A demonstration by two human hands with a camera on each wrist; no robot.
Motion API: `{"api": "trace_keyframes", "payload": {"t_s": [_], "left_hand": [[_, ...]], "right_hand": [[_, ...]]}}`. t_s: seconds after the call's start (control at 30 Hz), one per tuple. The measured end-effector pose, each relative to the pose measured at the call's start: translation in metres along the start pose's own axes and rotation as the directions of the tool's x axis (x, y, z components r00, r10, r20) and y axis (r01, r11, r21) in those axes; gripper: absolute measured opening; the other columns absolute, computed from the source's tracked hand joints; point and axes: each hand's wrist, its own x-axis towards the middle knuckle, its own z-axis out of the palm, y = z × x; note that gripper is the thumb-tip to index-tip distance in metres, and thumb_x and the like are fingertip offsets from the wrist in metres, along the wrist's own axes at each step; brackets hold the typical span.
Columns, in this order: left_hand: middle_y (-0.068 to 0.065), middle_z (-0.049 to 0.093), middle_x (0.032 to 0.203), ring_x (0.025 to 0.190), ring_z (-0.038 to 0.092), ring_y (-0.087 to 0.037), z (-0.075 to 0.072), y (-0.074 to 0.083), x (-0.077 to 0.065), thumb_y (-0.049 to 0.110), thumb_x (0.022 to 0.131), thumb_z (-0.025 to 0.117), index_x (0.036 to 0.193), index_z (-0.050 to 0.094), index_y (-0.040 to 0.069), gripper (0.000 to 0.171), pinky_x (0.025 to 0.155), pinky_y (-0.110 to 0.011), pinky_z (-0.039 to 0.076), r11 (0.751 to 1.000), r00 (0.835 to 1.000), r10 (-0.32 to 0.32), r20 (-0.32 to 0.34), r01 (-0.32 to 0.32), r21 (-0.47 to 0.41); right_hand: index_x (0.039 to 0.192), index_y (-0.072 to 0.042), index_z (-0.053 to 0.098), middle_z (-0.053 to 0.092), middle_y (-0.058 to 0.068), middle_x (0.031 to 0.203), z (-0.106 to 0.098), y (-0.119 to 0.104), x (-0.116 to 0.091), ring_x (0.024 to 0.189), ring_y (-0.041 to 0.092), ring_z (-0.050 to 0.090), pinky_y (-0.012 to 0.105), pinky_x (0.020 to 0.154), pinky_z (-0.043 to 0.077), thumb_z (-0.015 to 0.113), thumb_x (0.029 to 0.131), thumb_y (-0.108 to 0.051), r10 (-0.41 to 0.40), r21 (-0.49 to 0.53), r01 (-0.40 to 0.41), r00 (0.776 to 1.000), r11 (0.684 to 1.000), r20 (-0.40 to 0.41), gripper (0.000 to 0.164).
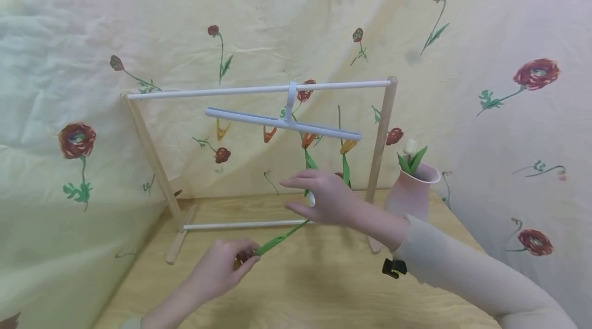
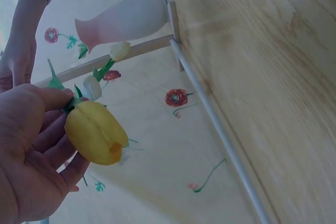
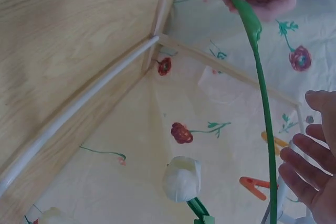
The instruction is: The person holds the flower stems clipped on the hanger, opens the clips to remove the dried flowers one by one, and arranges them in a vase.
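Note:
My left hand point(image 1: 226, 267) pinches a tulip with a yellow bloom point(image 2: 97, 134), its thumb and fingers just below the bloom. The green stem point(image 1: 273, 243) slants up and away toward my right hand point(image 1: 326, 198). That hand hovers near the stem's far end, fingers extended and spread from the thumb; in the right wrist view the stem runs beside the fingers without visible contact. Behind it, white tulips, one bloom point(image 3: 181, 179) plain in the right wrist view, hang upside down from an orange clip point(image 1: 308, 140) and a yellow clip point(image 1: 348, 147) on a pale hanger point(image 1: 250, 118).
The tilted hanger hooks over the white top bar point(image 1: 208, 92) of a wooden rack. Another yellow clip point(image 1: 222, 129) and orange clip point(image 1: 269, 135) hang on its left half, holding nothing. A pink-white vase point(image 1: 407, 198) with a white tulip point(image 1: 410, 146) stands right of the rack.

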Motion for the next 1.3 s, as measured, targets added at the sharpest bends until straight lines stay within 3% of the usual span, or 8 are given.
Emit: {"api": "trace_keyframes", "payload": {"t_s": [0.17, 0.47, 0.7, 0.83, 1.1, 1.3], "left_hand": [[0.001, 0.078, 0.082, 0.072, 0.068, 0.002, -0.005, -0.001, 0.007, 0.001, 0.092, 0.079, 0.098, 0.077, 0.006, 0.008, 0.064, -0.011, 0.056, 0.99, 0.995, 0.092, -0.035, -0.088, 0.11], [-0.002, 0.08, 0.086, 0.071, 0.074, -0.008, -0.017, -0.005, 0.023, -0.001, 0.084, 0.086, 0.095, 0.077, 0.006, 0.016, 0.064, -0.012, 0.057, 0.929, 0.966, 0.247, -0.082, -0.212, 0.302], [0.002, 0.08, 0.089, 0.075, 0.074, -0.01, -0.02, -0.006, 0.035, 0.006, 0.085, 0.088, 0.098, 0.079, 0.01, 0.016, 0.069, -0.027, 0.064, 0.876, 0.957, 0.283, -0.063, -0.231, 0.424], [0.002, 0.081, 0.091, 0.078, 0.075, -0.011, -0.018, -0.006, 0.043, 0.01, 0.085, 0.089, 0.097, 0.08, 0.012, 0.015, 0.073, -0.034, 0.064, 0.859, 0.957, 0.284, -0.064, -0.225, 0.459], [0.002, 0.081, 0.093, 0.083, 0.077, -0.016, -0.014, -0.004, 0.056, 0.015, 0.086, 0.088, 0.097, 0.08, 0.015, 0.013, 0.075, -0.033, 0.063, 0.824, 0.946, 0.319, -0.049, -0.252, 0.507], [0.003, 0.081, 0.09, 0.078, 0.076, -0.013, -0.01, -0.001, 0.059, 0.014, 0.085, 0.09, 0.095, 0.08, 0.015, 0.014, 0.071, -0.029, 0.061, 0.814, 0.94, 0.338, -0.051, -0.265, 0.517]], "right_hand": [[0.128, -0.011, 0.077, 0.081, 0.004, 0.117, -0.006, -0.012, -0.012, 0.103, 0.017, 0.079, 0.029, 0.087, 0.065, 0.087, 0.09, -0.029, 0.001, 0.002, -0.002, 0.997, 1.0, 0.083, 0.042], [0.121, -0.01, 0.08, 0.081, 0.002, 0.112, -0.002, -0.025, -0.026, 0.097, 0.015, 0.078, 0.027, 0.083, 0.065, 0.088, 0.089, -0.028, -0.028, -0.001, 0.028, 0.992, 1.0, 0.126, 0.037], [0.113, -0.011, 0.082, 0.077, -0.002, 0.098, 0.004, -0.02, -0.037, 0.084, 0.009, 0.07, 0.018, 0.071, 0.058, 0.089, 0.088, -0.021, -0.028, -0.023, 0.032, 0.988, 0.999, 0.154, 0.027], [0.102, -0.012, 0.083, 0.073, -0.003, 0.09, 0.007, -0.017, -0.039, 0.077, 0.006, 0.066, 0.014, 0.066, 0.054, 0.088, 0.087, -0.012, -0.039, -0.021, 0.042, 0.989, 0.999, 0.139, 0.016], [0.1, -0.011, 0.083, 0.071, -0.003, 0.083, 0.011, -0.014, -0.039, 0.07, 0.005, 0.061, 0.013, 0.061, 0.049, 0.089, 0.085, -0.009, -0.026, -0.092, 0.041, 0.988, 0.995, 0.155, 0.016], [0.094, -0.011, 0.082, 0.07, -0.003, 0.082, 0.015, -0.015, -0.039, 0.072, 0.007, 0.064, 0.013, 0.064, 0.053, 0.09, 0.083, -0.006, -0.052, -0.117, 0.072, 0.985, 0.99, 0.166, 0.015]]}}
